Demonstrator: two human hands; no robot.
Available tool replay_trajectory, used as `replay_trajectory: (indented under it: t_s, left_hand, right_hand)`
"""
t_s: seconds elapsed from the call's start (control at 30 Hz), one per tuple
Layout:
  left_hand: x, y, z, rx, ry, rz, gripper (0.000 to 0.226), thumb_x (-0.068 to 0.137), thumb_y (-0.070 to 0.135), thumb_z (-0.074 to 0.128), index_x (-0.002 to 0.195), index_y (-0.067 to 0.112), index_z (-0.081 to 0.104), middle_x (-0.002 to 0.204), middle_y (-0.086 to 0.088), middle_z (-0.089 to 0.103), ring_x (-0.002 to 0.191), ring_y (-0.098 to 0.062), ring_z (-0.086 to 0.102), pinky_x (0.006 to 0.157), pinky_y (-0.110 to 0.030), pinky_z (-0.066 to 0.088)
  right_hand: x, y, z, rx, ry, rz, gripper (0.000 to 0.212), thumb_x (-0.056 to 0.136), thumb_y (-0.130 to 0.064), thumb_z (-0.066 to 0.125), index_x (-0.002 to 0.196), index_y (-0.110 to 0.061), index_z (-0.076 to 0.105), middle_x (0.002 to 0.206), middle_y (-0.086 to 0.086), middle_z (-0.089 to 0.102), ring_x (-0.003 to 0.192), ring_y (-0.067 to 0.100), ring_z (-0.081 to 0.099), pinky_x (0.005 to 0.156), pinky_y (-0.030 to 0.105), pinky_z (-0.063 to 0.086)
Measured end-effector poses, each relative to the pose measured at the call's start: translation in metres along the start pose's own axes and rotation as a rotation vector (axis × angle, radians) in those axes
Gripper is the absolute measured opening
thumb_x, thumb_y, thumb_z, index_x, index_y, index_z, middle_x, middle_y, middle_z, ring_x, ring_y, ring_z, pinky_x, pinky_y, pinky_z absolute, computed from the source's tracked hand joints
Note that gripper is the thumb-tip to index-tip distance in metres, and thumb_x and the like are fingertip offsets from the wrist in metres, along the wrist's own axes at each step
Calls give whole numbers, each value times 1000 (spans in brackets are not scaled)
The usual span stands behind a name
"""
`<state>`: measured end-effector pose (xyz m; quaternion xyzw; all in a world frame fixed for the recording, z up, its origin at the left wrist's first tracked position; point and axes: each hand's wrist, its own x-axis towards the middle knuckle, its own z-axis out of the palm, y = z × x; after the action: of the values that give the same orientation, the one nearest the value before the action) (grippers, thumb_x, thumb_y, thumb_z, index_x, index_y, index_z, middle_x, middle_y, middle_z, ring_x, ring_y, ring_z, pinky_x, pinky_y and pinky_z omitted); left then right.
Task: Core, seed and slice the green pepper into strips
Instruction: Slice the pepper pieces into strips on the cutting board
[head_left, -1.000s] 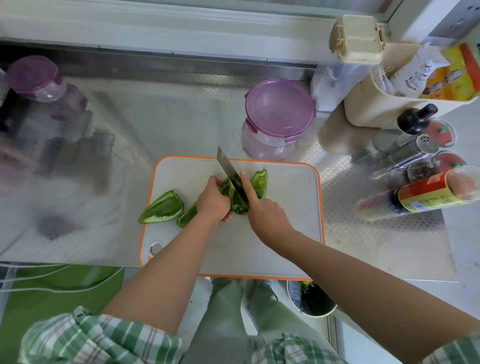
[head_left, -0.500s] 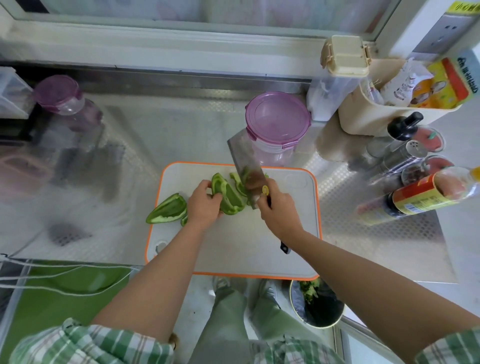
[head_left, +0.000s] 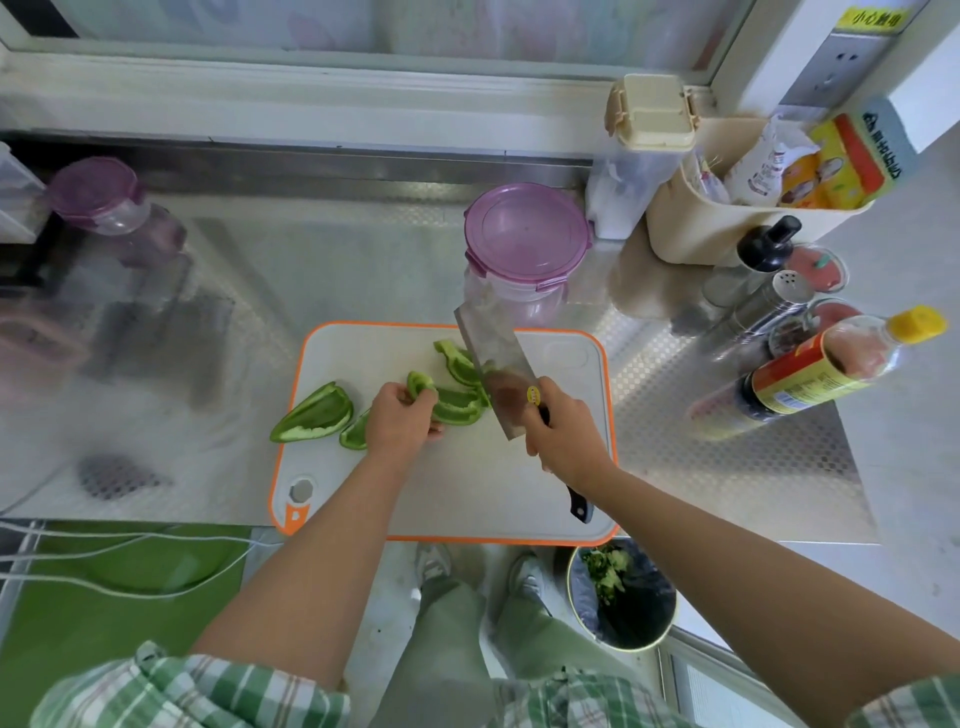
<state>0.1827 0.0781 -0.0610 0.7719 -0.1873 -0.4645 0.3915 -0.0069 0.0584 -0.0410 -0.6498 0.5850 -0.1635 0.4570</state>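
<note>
A white cutting board (head_left: 467, 483) with an orange rim lies on the steel counter. Several green pepper pieces sit on it: a large wedge (head_left: 314, 413) at the board's left edge, a small piece (head_left: 356, 434) beside my wrist, a piece (head_left: 457, 405) in the middle and another (head_left: 457, 358) farther back. My left hand (head_left: 402, 418) pinches the near end of the middle piece. My right hand (head_left: 563, 428) grips the black handle of a cleaver (head_left: 493, 369), whose broad blade is tilted flat-side up just right of the pepper pieces.
A purple-lidded container (head_left: 524, 249) stands just behind the board. Sauce bottles (head_left: 810, 374), shakers and a cream caddy (head_left: 727, 218) crowd the right. Another purple-lidded jar (head_left: 104, 202) is at far left. A bin with green scraps (head_left: 621, 592) sits on the floor below the counter edge.
The cleaver came out of the cut, lifted and turned blade-flat to the right. The pepper piece now lies split, and my left hand shifted to pinch the near piece.
</note>
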Motion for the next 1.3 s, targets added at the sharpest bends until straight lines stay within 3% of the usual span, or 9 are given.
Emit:
replay_trajectory:
  t_s: [0.13, 0.33, 0.47, 0.67, 0.83, 0.97, 1.1, 1.2, 1.3]
  left_hand:
    - [-5, 0, -6, 161, 20, 148, 17, 86, 4, 63, 88, 16, 52, 78, -10, 63, 62, -30, 67, 70, -45, 60]
    - [-6, -5, -12, 166, -45, 308, 23, 60, 20, 64, 69, 38, 53, 72, 5, 57, 68, -23, 57, 75, -54, 57]
    - [-9, -1, -11, 153, -1, 354, 25, 68, 12, 66, 73, 31, 50, 70, 5, 54, 65, -20, 54, 70, -54, 58]
    - [-16, -2, -23, 89, 346, 326, 14, 83, 9, 63, 90, 13, 52, 74, -2, 55, 65, -21, 54, 70, -50, 57]
    - [-19, -7, -36, -10, 456, 305, 14, 77, 23, 61, 87, 18, 52, 76, 2, 55, 79, -27, 58, 74, -50, 57]
    - [-29, -11, -31, -16, 402, 348, 15, 84, 7, 64, 87, 14, 51, 75, 4, 51, 70, -17, 52, 56, -28, 56]
    - [-35, -17, -26, -18, 251, 376, 27, 78, 2, 69, 79, 22, 50, 73, 3, 53, 73, -20, 54, 60, -34, 60]
    - [-37, -20, -20, -1, 141, 402, 24, 65, 15, 66, 76, 29, 51, 74, 2, 54, 72, -21, 54, 68, -52, 59]
    - [-35, -23, -14, 25, 60, 434, 26, 60, 14, 63, 73, 34, 53, 70, 9, 54, 68, -17, 51, 70, -58, 55]
  right_hand:
    - [3, 4, -3, -42, 72, -59, 9, 97, -15, 42, 91, -9, 45, 68, 22, 59, 41, 15, 46, 42, 37, 44]
    - [8, 6, -8, -29, 171, -155, 3, 94, -20, 52, 92, -18, 51, 64, 13, 57, 54, 24, 53, 52, 38, 43]
    - [5, 7, -12, 91, 53, -107, 17, 95, -14, 46, 79, -12, 45, 58, 14, 51, 43, 14, 42, 40, 28, 37]
    - [2, 22, -19, 219, -164, 92, 25, 99, -16, 42, 76, -7, 45, 55, 13, 47, 34, 14, 36, 39, 24, 29]
    - [4, 22, 2, 2, -362, 68, 29, 98, -21, 47, 72, -9, 45, 58, 7, 48, 36, 15, 42, 44, 21, 37]
    - [11, 21, 19, -148, -360, -27, 29, 95, -21, 50, 69, -13, 39, 60, 0, 43, 53, 21, 45, 57, 30, 37]
    - [16, 22, 28, -344, -278, -106, 7, 93, -18, 51, 87, -17, 50, 79, 4, 55, 78, 26, 50, 66, 35, 38]
    - [20, 29, 31, -437, -191, -172, 28, 90, -15, 55, 118, -9, 58, 103, 13, 60, 101, 30, 50, 82, 36, 40]
    - [19, 34, 32, -305, -127, -197, 34, 88, -9, 59, 121, -5, 61, 110, 16, 52, 100, 33, 53, 88, 35, 43]
